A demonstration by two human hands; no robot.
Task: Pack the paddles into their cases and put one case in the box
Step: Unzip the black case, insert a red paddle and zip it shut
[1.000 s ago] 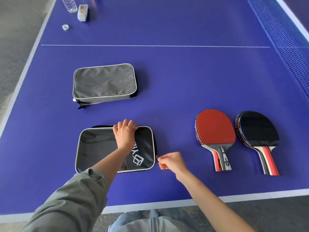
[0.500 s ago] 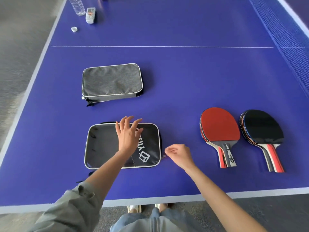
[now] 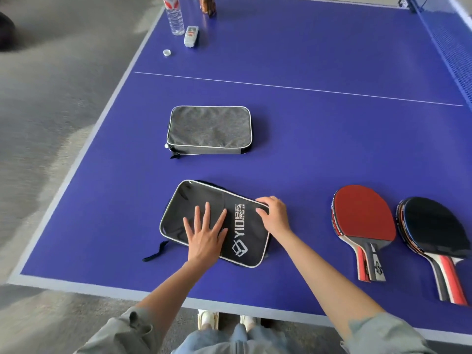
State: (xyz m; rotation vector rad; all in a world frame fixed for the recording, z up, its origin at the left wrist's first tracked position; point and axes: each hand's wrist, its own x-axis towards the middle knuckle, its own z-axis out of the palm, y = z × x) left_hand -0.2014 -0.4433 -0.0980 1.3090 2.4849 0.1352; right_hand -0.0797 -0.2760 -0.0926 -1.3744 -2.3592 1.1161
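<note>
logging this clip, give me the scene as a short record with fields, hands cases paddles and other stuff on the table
left hand: fingers spread, flat on the black zippered case with white logo
right hand: fingers curled over the black case's far right corner
grey fabric case with white piping: lies closed, beyond the black case, untouched
red-faced paddle: on the blue table, right of the black case, handle toward the person
black-faced paddle: beside the red one, further right
far corner: clear plastic bottle, its cap
box: not in view

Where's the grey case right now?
The grey case lies flat on the blue table, left of centre, just beyond the black case.
</note>
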